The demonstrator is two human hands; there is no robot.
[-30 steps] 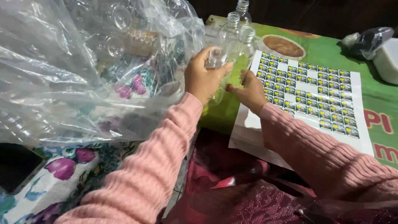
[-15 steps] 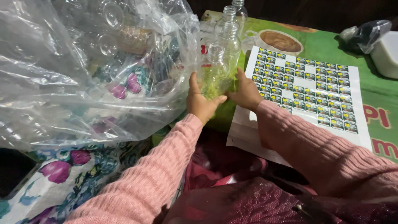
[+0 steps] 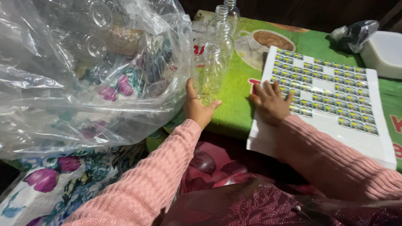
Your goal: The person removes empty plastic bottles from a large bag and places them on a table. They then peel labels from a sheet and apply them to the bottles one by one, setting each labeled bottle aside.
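Setting a clear plastic bottle (image 3: pixel 210 71) upright on the green surface (image 3: pixel 240 104) while the other hand finds a label.

Left hand (image 3: pixel 197 108) cups the bottle's base, fingers loosely curled round it, not clamped — two more empty bottles (image 3: pixel 223 31) stand just beyond. Right hand (image 3: pixel 271 102) lies flat and open on the sheet of small stickers (image 3: pixel 331 96), fingertips on the near rows. Next, I judge, a sticker must be peeled off by its edge — then pressed onto the steadied bottle.
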